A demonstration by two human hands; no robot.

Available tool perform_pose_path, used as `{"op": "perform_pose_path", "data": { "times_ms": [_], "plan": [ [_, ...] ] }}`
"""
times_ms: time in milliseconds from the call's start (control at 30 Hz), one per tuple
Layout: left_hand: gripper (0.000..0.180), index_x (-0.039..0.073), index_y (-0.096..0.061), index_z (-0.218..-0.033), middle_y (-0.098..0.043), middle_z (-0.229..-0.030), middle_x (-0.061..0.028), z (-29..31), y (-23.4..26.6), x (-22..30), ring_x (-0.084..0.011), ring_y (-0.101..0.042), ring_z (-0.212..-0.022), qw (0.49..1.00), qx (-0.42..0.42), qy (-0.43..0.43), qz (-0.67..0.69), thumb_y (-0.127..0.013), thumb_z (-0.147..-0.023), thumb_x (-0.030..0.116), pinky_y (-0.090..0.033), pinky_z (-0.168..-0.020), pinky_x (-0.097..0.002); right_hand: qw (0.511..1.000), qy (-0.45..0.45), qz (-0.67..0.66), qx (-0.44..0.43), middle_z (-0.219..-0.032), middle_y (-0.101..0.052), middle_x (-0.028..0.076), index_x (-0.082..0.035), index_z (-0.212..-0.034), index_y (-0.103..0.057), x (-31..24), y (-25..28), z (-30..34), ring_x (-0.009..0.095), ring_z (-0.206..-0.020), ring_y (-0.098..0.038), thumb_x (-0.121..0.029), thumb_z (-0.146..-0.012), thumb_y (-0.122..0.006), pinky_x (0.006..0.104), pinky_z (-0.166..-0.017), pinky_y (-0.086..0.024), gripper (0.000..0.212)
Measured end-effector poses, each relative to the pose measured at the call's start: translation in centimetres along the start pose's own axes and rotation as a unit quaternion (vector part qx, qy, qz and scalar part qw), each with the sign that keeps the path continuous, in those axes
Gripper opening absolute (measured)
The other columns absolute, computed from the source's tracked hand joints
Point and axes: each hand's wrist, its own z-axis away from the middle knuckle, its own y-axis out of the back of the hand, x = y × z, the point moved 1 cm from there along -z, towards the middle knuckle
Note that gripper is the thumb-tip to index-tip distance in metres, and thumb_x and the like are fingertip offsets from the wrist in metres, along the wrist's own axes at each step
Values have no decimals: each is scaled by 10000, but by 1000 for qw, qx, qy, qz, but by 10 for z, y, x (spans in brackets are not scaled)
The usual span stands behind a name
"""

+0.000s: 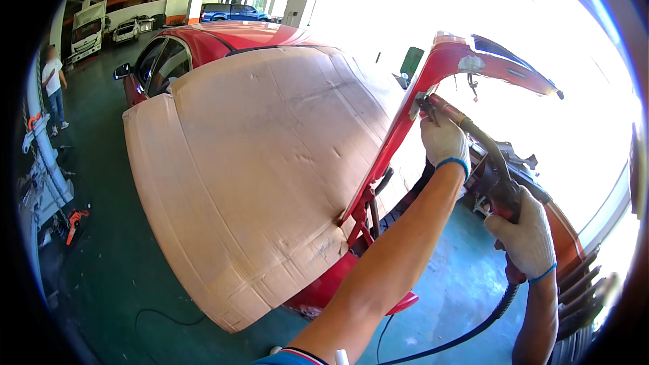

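Observation:
My right hand (pixel 527 233), in a white knit glove with a blue cuff, wraps round the handle of a welding torch (pixel 497 155). The torch's curved dark neck ends in a reddish nozzle against the edge of a red car body panel (pixel 405 118). Close under the nozzle is my left hand (pixel 446 140), gloved alike, its fingers closed at the panel edge by a small dark metal piece (pixel 423 103). What those fingers hold is partly hidden. Bare grey patches show on the panel's upper bend. From the handle a black cable (pixel 466 334) runs down to the floor.
Brown cardboard (pixel 257 162) covers the back of a red car (pixel 203 44) left of the panel. Chains and an orange hook (pixel 76 224) hang at a metal post, far left. A person (pixel 53 88) stands behind. Dark parts (pixel 507 155) lie beyond my hands.

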Motion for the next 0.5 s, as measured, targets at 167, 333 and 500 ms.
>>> {"op": "perform_pose_path", "data": {
  "times_ms": [167,333,500],
  "plan": [
    [519,-55,-614,-1102,-716,-903,-159,-10,-1,-7,-269,-728,-723,999,3,-14,53,-561,-1089,461,-596,-619,-395,1000,1,3,3,-776,-630,83,42,-1088,-603,-4,-3,1,149,-602,-643,-124,-826,-768,329,-559,-551,351],
    [532,-59,-609,-1114,-720,-928,-154,-9,-3,-12,-266,-735,-766,997,-6,-4,78,-578,-1084,471,-604,-652,-395,1000,-3,9,5,-772,-629,79,35,-1085,-600,-2,-4,2,147,-601,-642,-132,-825,-768,330,-558,-550,351],
    [535,-68,-606,-1111,-720,-923,-152,-8,-2,-11,-265,-734,-758,997,-12,-1,76,-587,-1079,465,-601,-648,-396,1000,1,1,0,-773,-632,77,37,-1101,-605,-1,-4,1,147,-605,-645,-136,-824,-766,327,-564,-551,364]
  ]
}}
